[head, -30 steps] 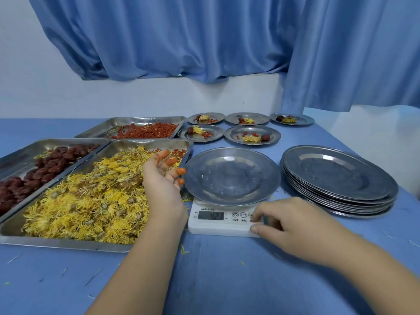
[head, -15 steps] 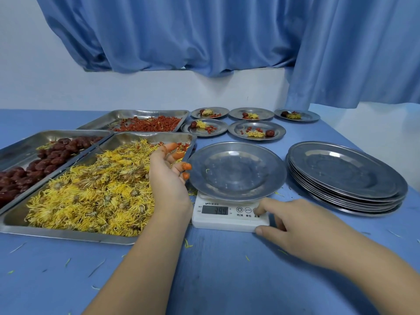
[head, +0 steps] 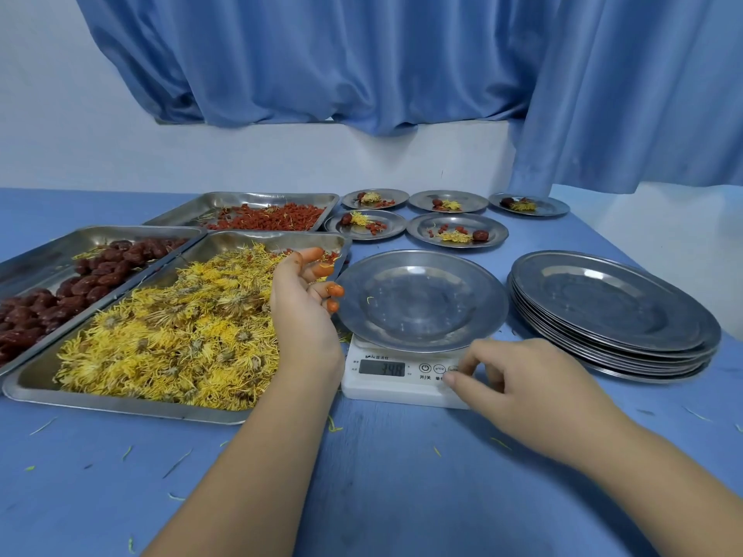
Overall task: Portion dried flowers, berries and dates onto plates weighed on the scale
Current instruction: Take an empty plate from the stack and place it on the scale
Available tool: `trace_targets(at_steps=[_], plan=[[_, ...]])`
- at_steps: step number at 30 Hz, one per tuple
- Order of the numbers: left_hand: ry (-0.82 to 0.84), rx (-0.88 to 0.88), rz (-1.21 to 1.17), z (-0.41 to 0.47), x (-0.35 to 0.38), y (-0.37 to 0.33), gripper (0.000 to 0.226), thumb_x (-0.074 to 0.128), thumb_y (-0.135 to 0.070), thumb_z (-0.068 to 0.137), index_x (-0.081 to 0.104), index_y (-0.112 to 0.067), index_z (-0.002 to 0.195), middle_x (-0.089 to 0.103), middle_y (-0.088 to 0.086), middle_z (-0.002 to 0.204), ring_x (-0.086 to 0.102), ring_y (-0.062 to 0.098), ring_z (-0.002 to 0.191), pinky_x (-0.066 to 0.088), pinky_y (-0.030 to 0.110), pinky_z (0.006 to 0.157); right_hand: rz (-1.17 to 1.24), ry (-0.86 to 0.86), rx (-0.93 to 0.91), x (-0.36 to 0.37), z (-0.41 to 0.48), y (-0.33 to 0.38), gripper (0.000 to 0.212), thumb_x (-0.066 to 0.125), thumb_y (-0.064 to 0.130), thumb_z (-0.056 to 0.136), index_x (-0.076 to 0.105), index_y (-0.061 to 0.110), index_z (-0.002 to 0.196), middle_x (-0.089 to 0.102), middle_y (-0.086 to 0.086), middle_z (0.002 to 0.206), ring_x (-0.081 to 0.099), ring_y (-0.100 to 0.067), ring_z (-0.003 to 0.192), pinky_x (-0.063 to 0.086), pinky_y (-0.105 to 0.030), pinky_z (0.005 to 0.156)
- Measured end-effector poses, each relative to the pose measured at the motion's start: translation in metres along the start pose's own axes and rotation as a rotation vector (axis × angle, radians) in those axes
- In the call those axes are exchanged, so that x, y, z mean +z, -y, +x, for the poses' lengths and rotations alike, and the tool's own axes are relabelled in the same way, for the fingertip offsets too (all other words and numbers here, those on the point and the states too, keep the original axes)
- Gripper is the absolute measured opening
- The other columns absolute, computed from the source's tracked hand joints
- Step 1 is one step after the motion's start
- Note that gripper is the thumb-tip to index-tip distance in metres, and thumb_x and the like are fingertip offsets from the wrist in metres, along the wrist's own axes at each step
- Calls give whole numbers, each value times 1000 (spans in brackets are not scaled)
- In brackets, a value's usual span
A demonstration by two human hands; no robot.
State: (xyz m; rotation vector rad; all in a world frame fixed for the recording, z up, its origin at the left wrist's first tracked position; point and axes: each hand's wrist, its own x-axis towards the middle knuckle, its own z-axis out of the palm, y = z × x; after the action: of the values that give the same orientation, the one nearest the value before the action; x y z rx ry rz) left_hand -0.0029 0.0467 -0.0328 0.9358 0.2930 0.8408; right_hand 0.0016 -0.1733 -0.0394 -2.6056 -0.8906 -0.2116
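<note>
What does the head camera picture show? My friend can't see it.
A person's right hand touches the buttons of a white scale carrying an empty plate, while the left hand hovers over a tray of yellow dried flowers. Nearby are trays of dates and red berries, five filled plates and a plate stack.

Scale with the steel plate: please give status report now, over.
Left hand loosely curled beside round steel plate, nothing seen held. Right hand touching white scale buttons, display shows 348. Plate empty but one petal. Nothing blocking.
</note>
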Motion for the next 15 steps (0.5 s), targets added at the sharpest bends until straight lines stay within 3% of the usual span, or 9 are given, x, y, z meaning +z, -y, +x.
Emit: trace_targets(at_steps=[4, 10, 15], plan=[[23, 50, 22, -1, 0, 2, 31, 43, -39, 78, 63, -18, 90, 58, -9, 66, 50, 6, 51, 37, 23, 53, 57, -51, 2, 4, 4, 3, 32, 44, 62, 78, 51, 31, 75, 52, 10, 50, 48, -5, 53, 29, -25, 48], [83, 119, 128, -9, 5, 2, 26, 42, -34, 81, 63, -20, 88, 59, -12, 64, 50, 6, 53, 38, 20, 52, 150, -54, -68, 7, 4, 3, 24, 49, 52, 82, 50, 30, 73, 53, 17, 55, 49, -6, 57, 34, -28, 49], [194, 310, 309, -20, 4, -6, 18, 45, -30, 85, 63, -24, 87, 59, -9, 76, 52, 9, 67, 43, 15, 58, 298, -254, -142, 1, 11, 24, 25, 53, 43, 83, 53, 25, 66, 50, 4, 50, 47, -13, 52, 38, -32, 50]])
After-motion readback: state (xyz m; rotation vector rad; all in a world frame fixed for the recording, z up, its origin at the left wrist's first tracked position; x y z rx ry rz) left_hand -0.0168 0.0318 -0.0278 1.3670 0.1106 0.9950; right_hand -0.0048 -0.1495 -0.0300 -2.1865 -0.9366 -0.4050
